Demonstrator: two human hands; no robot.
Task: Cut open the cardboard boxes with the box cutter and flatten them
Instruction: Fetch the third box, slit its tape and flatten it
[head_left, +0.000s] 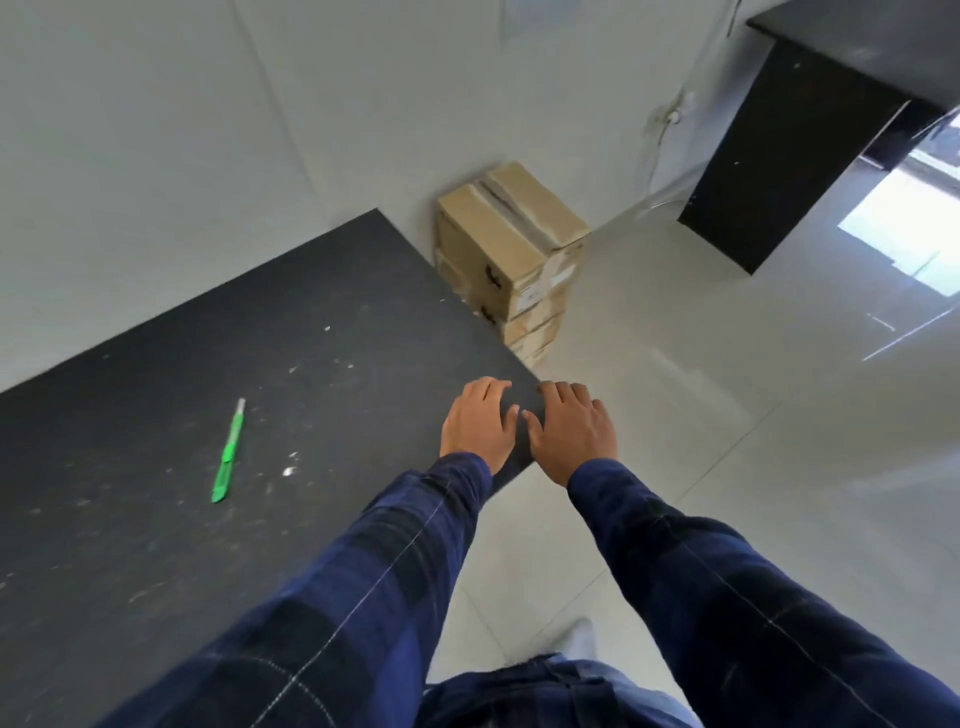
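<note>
Both hands out over the near right corner of the dark table (208, 322), empty. Left hand (478, 423) and right hand (571, 428) side by side, palms down, fingers loosely spread and relaxed. Green box cutter (227, 453) lies flat on the table, well left of the hands. Stacked cardboard boxes (511, 249) on the floor (779, 415) against the wall, past the table's far corner.

The green box cutter (228, 452) lay flat on the dark table (156, 545), pale tip pointing away from me. The brown cardboard boxes (511, 234) stood stacked, taped shut, against the wall (363, 104) past the table's far corner.
</note>
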